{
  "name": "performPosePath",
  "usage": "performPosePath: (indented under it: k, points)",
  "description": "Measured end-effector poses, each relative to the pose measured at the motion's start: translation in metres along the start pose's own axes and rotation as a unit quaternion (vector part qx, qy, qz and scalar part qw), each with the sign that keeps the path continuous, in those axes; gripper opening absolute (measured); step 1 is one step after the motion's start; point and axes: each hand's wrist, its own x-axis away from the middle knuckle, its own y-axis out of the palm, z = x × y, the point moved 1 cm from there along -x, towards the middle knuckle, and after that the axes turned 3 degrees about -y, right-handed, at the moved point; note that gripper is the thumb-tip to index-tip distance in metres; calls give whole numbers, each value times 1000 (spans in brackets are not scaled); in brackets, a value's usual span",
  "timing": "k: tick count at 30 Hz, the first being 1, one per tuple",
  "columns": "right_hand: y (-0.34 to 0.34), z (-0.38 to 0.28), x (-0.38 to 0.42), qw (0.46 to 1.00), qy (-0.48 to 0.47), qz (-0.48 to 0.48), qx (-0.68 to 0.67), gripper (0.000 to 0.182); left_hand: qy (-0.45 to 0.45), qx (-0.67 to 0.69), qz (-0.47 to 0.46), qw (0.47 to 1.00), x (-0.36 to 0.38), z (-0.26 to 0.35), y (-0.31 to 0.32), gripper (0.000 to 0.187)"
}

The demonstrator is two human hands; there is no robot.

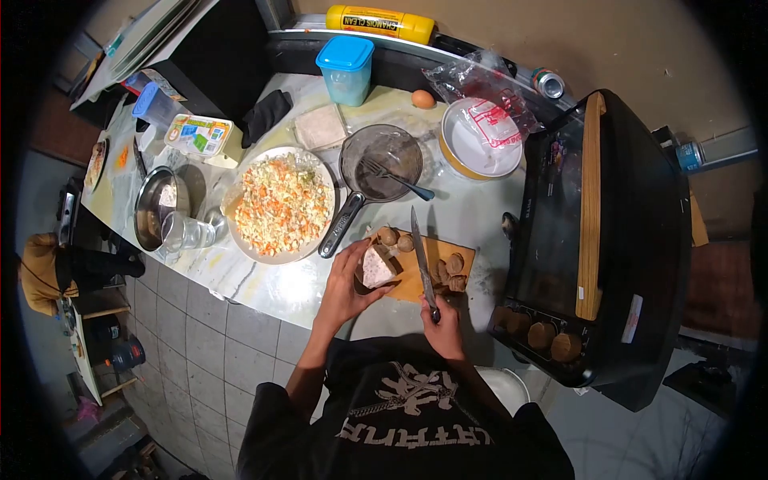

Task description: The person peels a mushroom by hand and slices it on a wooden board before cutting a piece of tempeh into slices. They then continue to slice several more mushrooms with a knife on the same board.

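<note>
My left hand (pixel 346 282) grips a pale pink, speckled block (pixel 377 268) that looks like luncheon meat, fingers on its far left side and thumb at the near edge. The block sits at the left end of a wooden cutting board (pixel 410 282). In my right hand (pixel 442 330) is a kitchen knife (pixel 422 260), held by its black handle, its blade pointing away from me across the board. Round brown meatballs (pixel 388 235) lie beyond the block. Cut brown pieces (pixel 453 270) are grouped to the right of the blade.
A plate of chopped vegetables (pixel 284 205) stands left, beside a frying pan (pixel 381 164) with a fork (pixel 400 180) in it. Behind are a white bowl (pixel 472 140), an egg (pixel 423 99) and a blue-lidded container (pixel 346 72). A toaster oven (pixel 592 240) borders the right; a glass (pixel 188 233) stands left.
</note>
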Motion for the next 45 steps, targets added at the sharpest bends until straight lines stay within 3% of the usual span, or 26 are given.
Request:
performPosePath:
  k: [4, 8, 11, 14, 19, 25, 27, 29, 30, 32, 34, 36, 37, 40, 45]
  points:
    - [3, 3, -2, 1000, 12, -15, 6, 12, -28, 17, -7, 999, 3, 6, -5, 73]
    - [5, 2, -1, 1000, 16, 7, -13, 13, -7, -21, -40, 999, -5, 21, -1, 54]
    - [4, 6, 2, 999, 22, 30, -22, 14, 80, -86, -63, 991, -22, 31, 2, 46]
    - [-2, 4, 6, 998, 28, 54, -15, 14, 94, -134, -116, 980, -43, 31, 13, 42]
    - [-7, 9, 9, 996, 40, 72, -24, 16, 121, -284, -131, 942, -64, 25, 40, 25]
    - [-14, 7, 12, 991, 67, 106, -33, 14, 128, -287, -140, 939, -68, 25, 45, 21]
    - [-15, 6, 12, 991, 32, 115, -59, 14, 146, -291, -137, 936, -66, 32, 40, 21]
    - [-20, 0, 14, 991, 31, 105, -76, 14, 125, -156, -132, 971, -62, 45, 31, 26]
    - [-24, -6, 14, 991, 30, 91, -93, 14, 126, -156, -131, 971, -60, 52, 25, 26]
    - [-33, -18, 15, 992, 42, 62, -106, 14, -1, 148, -164, 975, -53, 63, 12, 24]
    - [-42, -29, 15, 991, 52, 29, -119, 14, 30, 139, -152, 978, -42, 64, 4, 29]
    - [-46, -38, 15, 983, 85, -16, -161, 13, -63, 363, -144, 919, -27, 63, 4, 32]
    - [-47, -42, 16, 983, 83, -18, -161, 13, -63, 435, -129, 889, -20, 60, 11, 32]
    - [-49, -56, 16, 981, 42, -38, -188, 13, -122, 503, -123, 847, -4, 67, 13, 45]
    - [-50, -78, 13, 979, -35, -81, -186, 15, -169, 579, -117, 789, 10, 90, 10, 42]
